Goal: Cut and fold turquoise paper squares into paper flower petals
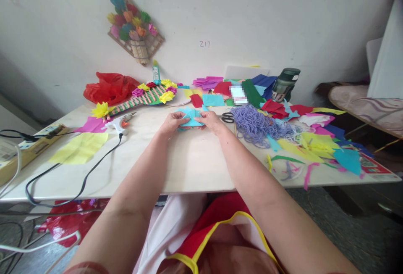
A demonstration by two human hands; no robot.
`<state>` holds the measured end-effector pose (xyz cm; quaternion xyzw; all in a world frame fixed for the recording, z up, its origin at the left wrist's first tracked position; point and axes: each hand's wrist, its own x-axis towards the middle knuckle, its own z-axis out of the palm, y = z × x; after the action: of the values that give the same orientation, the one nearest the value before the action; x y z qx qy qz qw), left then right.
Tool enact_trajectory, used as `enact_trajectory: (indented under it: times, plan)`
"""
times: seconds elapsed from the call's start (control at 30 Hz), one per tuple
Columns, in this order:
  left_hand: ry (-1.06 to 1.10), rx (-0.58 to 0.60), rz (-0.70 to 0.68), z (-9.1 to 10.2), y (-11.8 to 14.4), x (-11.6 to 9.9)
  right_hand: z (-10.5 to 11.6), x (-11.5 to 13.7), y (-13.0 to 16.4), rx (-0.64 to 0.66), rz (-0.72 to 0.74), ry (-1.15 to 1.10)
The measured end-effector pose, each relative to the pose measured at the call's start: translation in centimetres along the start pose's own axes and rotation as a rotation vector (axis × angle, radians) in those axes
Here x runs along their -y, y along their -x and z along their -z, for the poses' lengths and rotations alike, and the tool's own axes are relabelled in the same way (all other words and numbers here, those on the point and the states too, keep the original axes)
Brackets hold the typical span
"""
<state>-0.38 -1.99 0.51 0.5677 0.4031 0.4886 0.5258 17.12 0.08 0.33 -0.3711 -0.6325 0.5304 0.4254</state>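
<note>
In the head view, both arms are reaching forward over the pale tabletop (189, 164), and the two hands are meeting near its middle. The left hand (171, 123) is pinching the left edge of a light blue felt piece (192, 117), its grip clenched on the fabric with the fingers curled over the top. The right hand (211, 122) is grasping the right edge of the same piece, its grip closed on it as well. The felt is sitting between the two hands, low over the tabletop, folded into a pointed shape; whether it is touching the surface cannot be told.

Just right of the right hand, black-handled scissors (227, 117) are lying flat, and beside them a heap of lavender yarn (256, 126) is spreading toward the right. Scraps of coloured felt (317, 139) are covering the right end of the tabletop, and a dark green bottle (286, 83) is standing near the wall. To the left, a white glue gun (119, 123) is lying with its black cord (75, 177) trailing toward the near edge, next to a yellow sheet (80, 148). Farther back, a green striped guitar-shaped craft (141, 97) with felt flowers is lying beside a red plastic bag (108, 87). A flower decoration (134, 28) is hanging on the wall.
</note>
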Motion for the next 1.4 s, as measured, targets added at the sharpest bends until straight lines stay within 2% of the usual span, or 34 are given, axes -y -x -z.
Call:
enact_trajectory:
  times: [0.33, 0.57, 1.4]
  plan:
    - [0.112, -0.012, 0.046, 0.07, -0.03, 0.18, -0.23, 0.53, 0.26, -0.029, -0.044, -0.047]
    - [0.174, -0.003, 0.055, 0.44, -0.17, 0.46, 0.18, 0.06, 0.01, 0.004, 0.030, -0.103]
    - [0.181, -0.025, 0.058, 0.45, -0.22, 0.60, 0.05, 0.66, 0.55, 0.002, 0.060, -0.105]
